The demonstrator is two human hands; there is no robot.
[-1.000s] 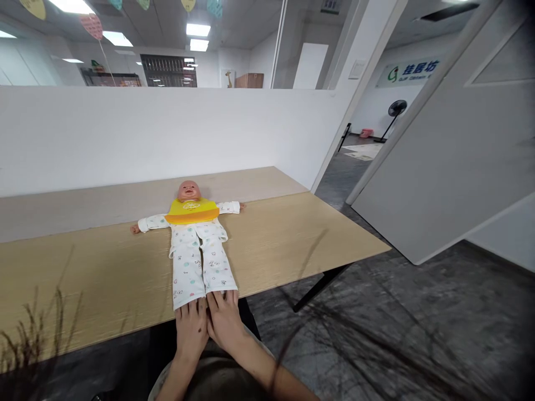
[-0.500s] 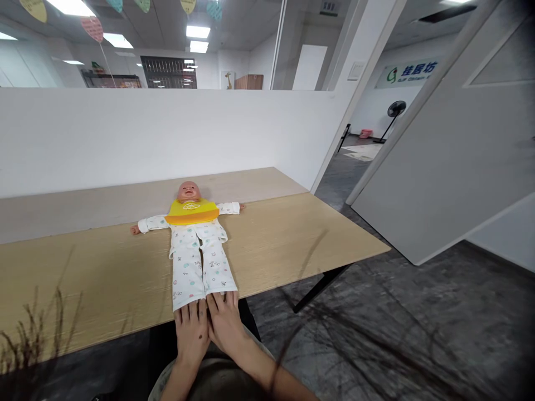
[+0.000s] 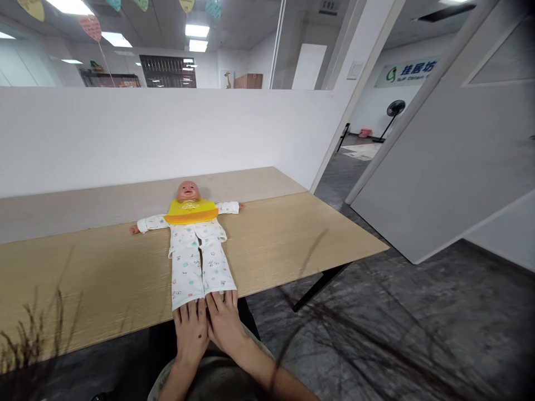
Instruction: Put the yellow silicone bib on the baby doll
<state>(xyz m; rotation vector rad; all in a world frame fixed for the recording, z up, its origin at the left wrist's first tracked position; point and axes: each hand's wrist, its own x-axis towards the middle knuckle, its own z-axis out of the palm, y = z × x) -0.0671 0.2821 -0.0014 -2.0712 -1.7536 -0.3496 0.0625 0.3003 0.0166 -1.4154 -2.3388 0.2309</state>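
Observation:
A baby doll [image 3: 188, 191] lies on its back on the wooden table, its head toward the wall and its arms spread sideways. It wears white patterned clothes, with trousers [image 3: 200, 266] stretching to the table's front edge. Across its chest is a yellow bib [image 3: 191, 207] with an orange lower pocket. My left hand [image 3: 192, 328] rests at the front edge, fingertips by one trouser hem. Beside it, my right hand [image 3: 225, 323] lies at the other hem, and the two hands touch. The fingers of both are stretched out flat, with nothing gripped.
The table [image 3: 284, 239] meets a low white wall [image 3: 137, 133] with glass above. A grey door [image 3: 443, 167] stands open at the right. Through the doorway are a black fan [image 3: 395, 108] and a pink bin [image 3: 365, 133]. A black table leg [image 3: 320, 287] slants toward the floor.

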